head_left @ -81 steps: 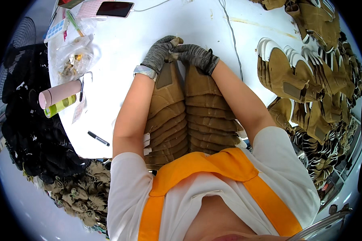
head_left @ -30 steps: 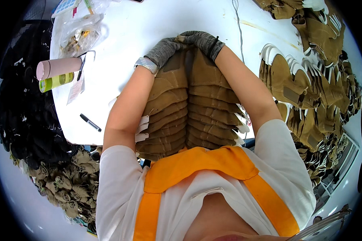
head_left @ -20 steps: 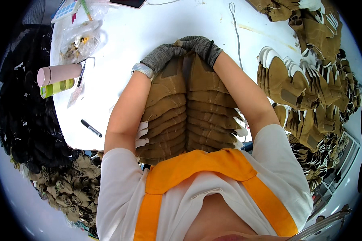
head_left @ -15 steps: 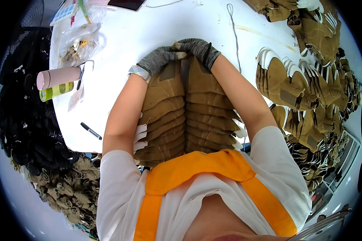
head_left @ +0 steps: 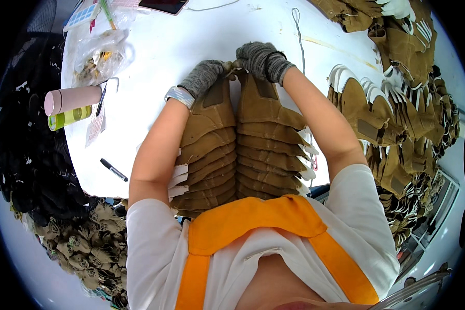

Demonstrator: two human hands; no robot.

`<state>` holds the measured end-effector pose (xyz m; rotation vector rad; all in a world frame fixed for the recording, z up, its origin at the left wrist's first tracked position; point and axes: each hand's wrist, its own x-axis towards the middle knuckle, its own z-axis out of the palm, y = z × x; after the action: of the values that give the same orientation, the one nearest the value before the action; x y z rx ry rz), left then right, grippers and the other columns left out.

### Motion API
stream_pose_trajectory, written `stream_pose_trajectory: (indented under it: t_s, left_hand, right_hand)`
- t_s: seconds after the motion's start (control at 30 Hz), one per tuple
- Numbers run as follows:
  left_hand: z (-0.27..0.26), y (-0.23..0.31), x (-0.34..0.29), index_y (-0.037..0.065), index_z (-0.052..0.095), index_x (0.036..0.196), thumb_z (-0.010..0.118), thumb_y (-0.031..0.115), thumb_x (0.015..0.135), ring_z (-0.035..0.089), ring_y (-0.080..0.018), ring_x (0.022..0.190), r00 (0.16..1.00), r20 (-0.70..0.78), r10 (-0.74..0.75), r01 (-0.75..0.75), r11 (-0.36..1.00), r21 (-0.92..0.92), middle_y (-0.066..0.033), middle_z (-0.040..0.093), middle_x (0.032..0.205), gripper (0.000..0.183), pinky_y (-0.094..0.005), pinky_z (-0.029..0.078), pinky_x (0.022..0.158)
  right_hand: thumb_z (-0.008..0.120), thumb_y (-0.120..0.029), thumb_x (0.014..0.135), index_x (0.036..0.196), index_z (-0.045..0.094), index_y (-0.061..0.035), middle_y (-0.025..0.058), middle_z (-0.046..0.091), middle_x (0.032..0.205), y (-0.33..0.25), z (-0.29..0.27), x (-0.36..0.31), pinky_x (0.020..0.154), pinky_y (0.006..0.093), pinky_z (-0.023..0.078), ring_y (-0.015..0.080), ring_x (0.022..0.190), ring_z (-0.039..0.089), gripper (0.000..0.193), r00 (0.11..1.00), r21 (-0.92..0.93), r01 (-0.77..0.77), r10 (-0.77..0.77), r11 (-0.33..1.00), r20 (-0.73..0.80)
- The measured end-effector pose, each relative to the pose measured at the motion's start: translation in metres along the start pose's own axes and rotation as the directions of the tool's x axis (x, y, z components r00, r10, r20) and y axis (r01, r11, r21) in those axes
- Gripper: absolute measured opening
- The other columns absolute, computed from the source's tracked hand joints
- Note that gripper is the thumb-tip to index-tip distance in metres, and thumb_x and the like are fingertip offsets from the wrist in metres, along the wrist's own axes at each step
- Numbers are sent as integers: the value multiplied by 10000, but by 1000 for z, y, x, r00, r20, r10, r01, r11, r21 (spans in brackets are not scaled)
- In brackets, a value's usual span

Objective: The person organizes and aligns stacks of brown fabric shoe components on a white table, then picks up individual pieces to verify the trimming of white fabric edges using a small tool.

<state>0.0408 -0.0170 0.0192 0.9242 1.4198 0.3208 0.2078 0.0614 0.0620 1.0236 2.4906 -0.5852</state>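
Boot uppers, brown and overlapping, lie in two columns at the near side of the worktop. The gloved right hand has drawn back from the left hand and curled up, baring more of the dark panel below it. Both nearly meet at the far ends; whether they pinch anything, I cannot tell. This seems a shifted hold on the top pair.

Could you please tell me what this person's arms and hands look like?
The left hand wears a mottled grey knit glove with a pale, patterned band at the wrist. The right hand wears a similar grey glove with a thin black band around it. The forearms are bare up to short white sleeves.
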Motion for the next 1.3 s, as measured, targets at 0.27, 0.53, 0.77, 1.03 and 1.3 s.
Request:
stream_pose_trajectory:
  t_s: [0.27, 0.53, 0.77, 1.03, 1.3]
  left_hand:
    - [-40, -11, -9, 85, 670, 1024, 510, 254, 951, 500, -111, 749, 985, 113, 129, -157, 942, 296, 20, 600, 789, 244, -239, 449, 713]
    - [-21, -10, -17, 129, 698, 977, 574, 312, 911, 609, -180, 792, 918, -7, 397, -381, 887, 260, -48, 686, 850, 230, -338, 460, 747]
    - [-6, 2, -38, 172, 672, 961, 546, 348, 895, 612, -208, 851, 768, -83, 635, -79, 224, 971, -21, 675, 854, 226, -403, 371, 884]
    - [-3, -10, -31, 105, 712, 947, 638, 308, 854, 636, -216, 842, 860, -367, 355, -157, 868, 471, -68, 700, 878, 235, -368, 451, 832]
    - [-1, -23, -24, 20, 691, 1038, 676, 207, 864, 598, -118, 857, 924, -331, 189, -242, 962, -125, -56, 694, 932, 255, -250, 473, 817]
  right_hand:
    - [535, -321, 908, 1028, 663, -163, 57, 646, 1000, -64, -35, -15, 910, 439, 430, 237, 1038, 585, 236, 993, -388, 75, -106, 919, -59]
    - [596, -144, 894, 1153, 609, -126, 57, 653, 1036, 4, 11, 44, 932, 302, 437, 150, 1003, 568, 260, 985, 618, 8, -113, 786, 131]
    - [620, -120, 879, 1265, 556, -81, 61, 628, 1158, 16, 27, 58, 957, 297, 434, 140, 1057, 562, 393, 870, 703, 77, -392, 707, 299]
    - [654, -211, 846, 1173, 623, -150, 70, 659, 1079, -31, -10, 30, 978, 342, 428, 268, 942, 630, 334, 982, -133, 165, -176, 977, -70]
    - [733, -377, 796, 1121, 647, -52, 116, 677, 1012, 2, 1, 9, 884, 374, 500, 235, 985, 618, 468, 993, 634, -88, 121, 769, -9]
